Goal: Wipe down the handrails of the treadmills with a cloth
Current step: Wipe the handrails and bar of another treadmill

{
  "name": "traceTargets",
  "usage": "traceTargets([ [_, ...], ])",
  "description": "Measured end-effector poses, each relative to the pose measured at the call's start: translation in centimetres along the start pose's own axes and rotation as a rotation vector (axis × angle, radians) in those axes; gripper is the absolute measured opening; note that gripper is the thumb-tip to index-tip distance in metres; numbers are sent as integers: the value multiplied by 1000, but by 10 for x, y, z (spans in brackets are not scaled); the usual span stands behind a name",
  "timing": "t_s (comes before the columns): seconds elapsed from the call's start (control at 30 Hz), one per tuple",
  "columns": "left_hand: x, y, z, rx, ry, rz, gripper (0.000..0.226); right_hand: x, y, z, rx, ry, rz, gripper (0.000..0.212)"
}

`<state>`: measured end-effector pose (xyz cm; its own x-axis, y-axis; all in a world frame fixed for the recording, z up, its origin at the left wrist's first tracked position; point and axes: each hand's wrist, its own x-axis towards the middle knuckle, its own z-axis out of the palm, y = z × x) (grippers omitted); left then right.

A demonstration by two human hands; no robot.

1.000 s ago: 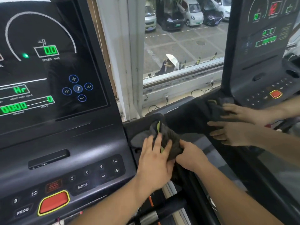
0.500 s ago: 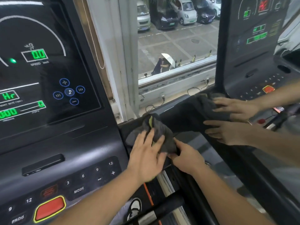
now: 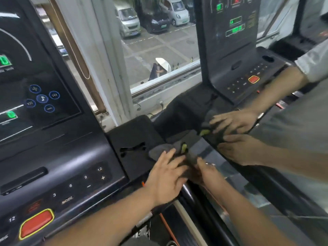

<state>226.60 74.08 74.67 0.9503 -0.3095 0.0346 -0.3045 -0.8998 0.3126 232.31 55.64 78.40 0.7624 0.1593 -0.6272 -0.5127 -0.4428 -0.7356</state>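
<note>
As the left hand [image 3: 166, 176] presses it, the cloth [image 3: 159, 151] has slid nearer.

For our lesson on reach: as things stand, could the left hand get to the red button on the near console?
Probably yes. The left hand lies flat on the cloth, not gripping it, and the red button sits uncovered on the console to its left, with nothing in between.

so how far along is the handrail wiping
Done: no visible clean or dirty marks, cannot tell. In hand: left hand presses the cloth on the handrail beside the console; right hand grips it. Left: probably the handrail's length back toward the person.
</note>
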Motion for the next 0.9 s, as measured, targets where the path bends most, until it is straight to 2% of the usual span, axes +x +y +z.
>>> traceTargets([
  [0.07,-5,-2,0,-33,-65,170,44,15,43,-19,40,6,-16,60],
  [0.13,13,-15,-4,51,-60,165,45,-1,50,-29,35,54,53,53],
  [0.23,42,-10,-11,74,-66,-103,59,-29,52,-42,63,78,72,31],
  [0.3,41,23,-3,63,-14,-269,58,-38,62,-50,90,52,71,22],
  [0.33,34,45,3,57,23,-286,54,-42,65,-53,97,38,63,22],
  [0.37,24,67,10,56,39,-239,49,-45,69,-57,102,40,48,24],
  [0.47,-18,116,29,-62,-8,109,38,-59,79,-63,222,-5,-30,33],
  [0.5,-26,118,30,-83,-42,191,40,-64,83,-65,234,-5,-53,32],
  [0.57,-22,99,32,21,-57,277,43,-72,90,-66,273,17,-97,30],
  [0.6,-14,88,32,75,-44,235,43,-76,94,-67,235,42,-145,29],
  [0.67,-3,77,29,125,-18,-37,49,-78,102,-68,31,78,-262,28],
  [0.73,-3,92,30,75,14,-290,55,-79,100,-64,-190,89,-367,42],
  [0.77,-9,104,36,11,44,-337,58,-77,99,-62,-301,98,-427,48],
  [0.83,-24,123,44,-130,69,-252,59,-79,88,-52,-479,118,-542,55],
  [0.9,-34,123,38,-436,62,-116,47,-78,81,-41,-598,63,-626,65],
])
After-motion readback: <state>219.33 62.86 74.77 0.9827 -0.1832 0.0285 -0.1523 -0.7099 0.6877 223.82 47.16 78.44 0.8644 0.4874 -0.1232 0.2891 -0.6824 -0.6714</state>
